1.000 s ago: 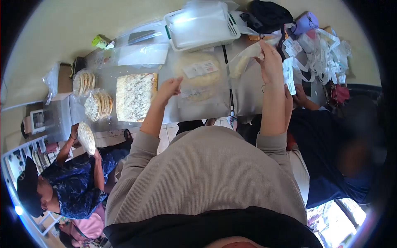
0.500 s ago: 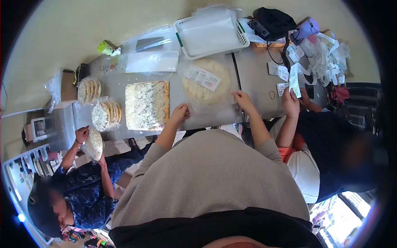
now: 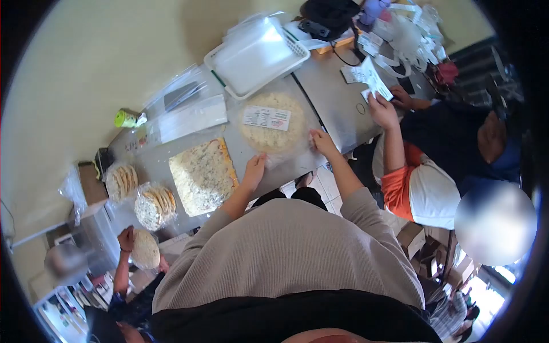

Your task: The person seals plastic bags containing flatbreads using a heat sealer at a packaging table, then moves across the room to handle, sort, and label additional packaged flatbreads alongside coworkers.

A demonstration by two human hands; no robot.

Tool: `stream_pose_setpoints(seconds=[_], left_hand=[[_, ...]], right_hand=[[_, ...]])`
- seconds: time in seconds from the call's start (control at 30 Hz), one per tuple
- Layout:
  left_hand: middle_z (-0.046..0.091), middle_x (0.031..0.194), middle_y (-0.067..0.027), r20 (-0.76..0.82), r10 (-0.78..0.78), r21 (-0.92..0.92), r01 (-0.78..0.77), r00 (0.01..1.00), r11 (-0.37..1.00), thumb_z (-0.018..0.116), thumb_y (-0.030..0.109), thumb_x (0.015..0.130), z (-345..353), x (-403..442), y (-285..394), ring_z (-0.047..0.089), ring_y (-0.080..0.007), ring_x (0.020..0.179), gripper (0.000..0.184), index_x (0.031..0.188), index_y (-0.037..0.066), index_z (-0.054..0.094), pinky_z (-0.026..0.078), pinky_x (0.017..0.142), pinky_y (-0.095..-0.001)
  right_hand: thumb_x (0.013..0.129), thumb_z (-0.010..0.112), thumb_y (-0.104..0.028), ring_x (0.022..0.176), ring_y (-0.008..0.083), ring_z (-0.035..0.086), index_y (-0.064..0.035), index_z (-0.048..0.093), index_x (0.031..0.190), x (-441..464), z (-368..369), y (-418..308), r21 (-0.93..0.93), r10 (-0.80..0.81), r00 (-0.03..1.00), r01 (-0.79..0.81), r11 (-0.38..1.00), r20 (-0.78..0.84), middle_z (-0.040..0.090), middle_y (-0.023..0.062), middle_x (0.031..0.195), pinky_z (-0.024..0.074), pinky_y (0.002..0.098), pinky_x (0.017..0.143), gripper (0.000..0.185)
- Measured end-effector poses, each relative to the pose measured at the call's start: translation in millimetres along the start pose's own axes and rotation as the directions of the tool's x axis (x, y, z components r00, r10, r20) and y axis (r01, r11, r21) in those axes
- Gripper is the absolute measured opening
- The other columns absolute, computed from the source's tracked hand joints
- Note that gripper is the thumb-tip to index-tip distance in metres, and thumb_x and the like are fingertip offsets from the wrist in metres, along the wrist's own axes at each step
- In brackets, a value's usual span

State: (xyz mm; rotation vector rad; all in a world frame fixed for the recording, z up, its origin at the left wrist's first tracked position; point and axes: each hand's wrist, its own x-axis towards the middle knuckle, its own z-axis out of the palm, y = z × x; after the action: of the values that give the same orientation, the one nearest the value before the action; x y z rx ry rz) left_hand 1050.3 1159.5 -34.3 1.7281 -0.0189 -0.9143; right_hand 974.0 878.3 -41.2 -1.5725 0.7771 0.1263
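Observation:
A round, pale pizza crust point(image 3: 274, 140) lies flat on the table inside a clear plastic bag point(image 3: 286, 161), with a white printed label point(image 3: 266, 118) across it. My left hand point(image 3: 254, 170) pinches the near left edge of the bag. At its near right corner, my right hand point(image 3: 323, 142) has its fingers closed on the plastic too. Left of my left hand is a rectangular, flour-dusted flat slab point(image 3: 201, 177) with orange-brown edges.
A white basket point(image 3: 229, 88) with clear bags stands behind the crust. Bagged stacks of round crusts point(image 3: 154, 207) sit at left, where a co-worker's hand point(image 3: 127, 239) holds another crust. At right, another person's hand point(image 3: 382, 111) holds labels point(image 3: 374, 84). A black bag point(image 3: 329, 17) lies behind.
My view has turned, so the table appears tilted. Both my hands stay on the bag's near edge. The person at right has shifted the labels, and the co-worker at left still holds a crust.

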Motion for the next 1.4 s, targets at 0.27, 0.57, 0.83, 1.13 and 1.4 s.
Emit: stream_pose_setpoints(seconds=[0.27,0.57,0.83,1.13,1.4], left_hand=[[0.045,0.065,0.0056,0.196,0.005,0.188,-0.042,0.981,0.981,0.055,0.036,0.094,-21.4,-69.9,126.0,0.040,-0.0062,0.060,0.036,0.069,0.009,0.055,0.031,0.053,-0.0250],[0.065,0.086,-0.0049,0.698,-0.267,0.260,0.113,0.664,0.959,0.058,0.028,0.094,180.9,-125.5,101.0,0.057,-0.0100,0.070,0.027,0.096,0.001,0.062,0.046,0.064,-0.0250],[0.064,0.085,-0.0083,0.827,-0.511,0.496,0.122,0.235,0.860,0.054,0.020,0.096,441.4,-218.2,-0.2,0.060,-0.0159,0.072,0.022,0.096,-0.001,0.060,0.049,0.068,-0.0262],[0.065,0.100,-0.0094,0.968,-0.249,0.237,-0.214,-0.027,0.948,0.054,0.019,0.096,637.1,-354.3,14.7,0.062,-0.0151,0.090,0.025,0.104,-0.004,0.060,0.049,0.080,-0.0284],[0.062,0.089,-0.0025,0.950,-0.277,0.210,-0.364,-0.143,0.907,0.054,0.021,0.096,773.1,-399.9,43.6,0.058,-0.0088,0.079,0.018,0.095,0.004,0.060,0.045,0.069,-0.0239]], right_hand=[[0.094,0.050,-0.037,0.056,0.0113,0.049,-0.0046,0.061,0.089,-147.5,-14.7,-13.3,0.190,0.051,0.995,-0.033,0.981,-0.087,0.053,0.0006,0.063,0.0406,0.0292,0.051,0.034],[0.093,0.053,-0.027,0.057,0.0106,0.046,-0.0009,0.061,0.091,-383.0,-88.8,95.2,0.785,0.485,0.775,0.023,0.619,-0.406,0.050,-0.0003,0.066,0.0407,0.0265,0.055,0.028],[0.094,0.051,-0.025,0.054,0.0113,0.047,-0.0074,0.056,0.077,-595.6,-149.0,233.9,0.875,0.663,0.573,0.287,0.388,-0.482,0.046,-0.0020,0.063,0.0432,0.0265,0.053,0.025],[0.093,0.055,-0.034,0.058,0.0088,0.050,-0.0069,0.063,0.082,-702.8,-231.2,310.4,0.721,0.565,0.449,0.388,0.575,-0.692,0.054,-0.0011,0.067,0.0466,0.0268,0.059,0.031],[0.095,0.049,-0.035,0.051,0.0097,0.047,-0.0108,0.056,0.076,-716.2,-303.0,313.6,0.685,0.639,0.341,0.596,0.420,-0.689,0.047,-0.0026,0.061,0.0423,0.0247,0.053,0.031]])
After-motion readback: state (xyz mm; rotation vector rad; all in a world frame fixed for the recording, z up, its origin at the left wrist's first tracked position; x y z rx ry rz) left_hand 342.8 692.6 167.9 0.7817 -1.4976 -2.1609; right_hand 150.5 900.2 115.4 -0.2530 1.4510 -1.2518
